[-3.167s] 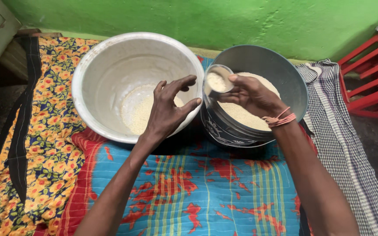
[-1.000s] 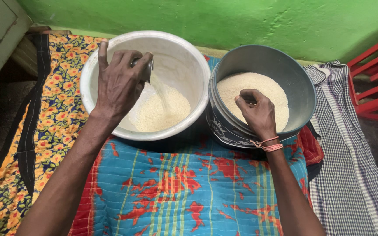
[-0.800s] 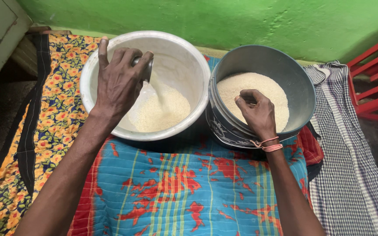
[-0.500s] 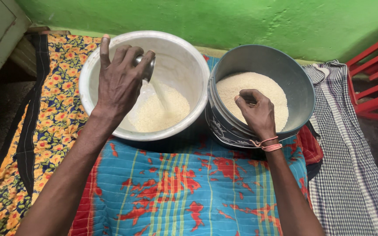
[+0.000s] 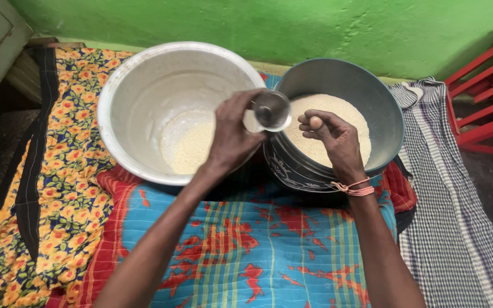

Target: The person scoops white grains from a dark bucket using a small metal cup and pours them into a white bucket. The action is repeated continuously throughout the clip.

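1. The left hand (image 5: 232, 134) has its grip wrapped around a small round steel cup (image 5: 271, 110), thumb and fingers curled about the cup's side. The cup's open mouth faces up toward the camera, and it looks empty inside.
2. The cup sits above the gap where the two vessels' rims meet, just over the near edge of the right-hand one.
3. The left wrist is bent a little, and the forearm runs down and to the left, crossing the near rim of the large round silver metal bowl (image 5: 121, 85).
4. The right hand (image 5: 333, 134) hovers just beside the cup, over the white rice (image 5: 338, 108) in the dark grey round tub (image 5: 383, 102). Its grip is narrow and holds nothing: the fingers are curled inward, their tips pointing toward the cup.
5. A pink thread band (image 5: 354, 188) circles the right wrist, which lies over the tub's near rim; the forearm runs straight down.
6. The silver bowl holds a shallow heap of rice on its bottom; the tub is far fuller.
7. Both vessels stand touching on a blue and red striped quilt (image 5: 246, 245), with a yellow flowered cloth (image 5: 69, 188) to the left and a checked cloth (image 5: 457, 228) to the right.
8. A green wall (image 5: 315, 28) rises behind, and a red plastic stool (image 5: 486, 97) stands at the right.
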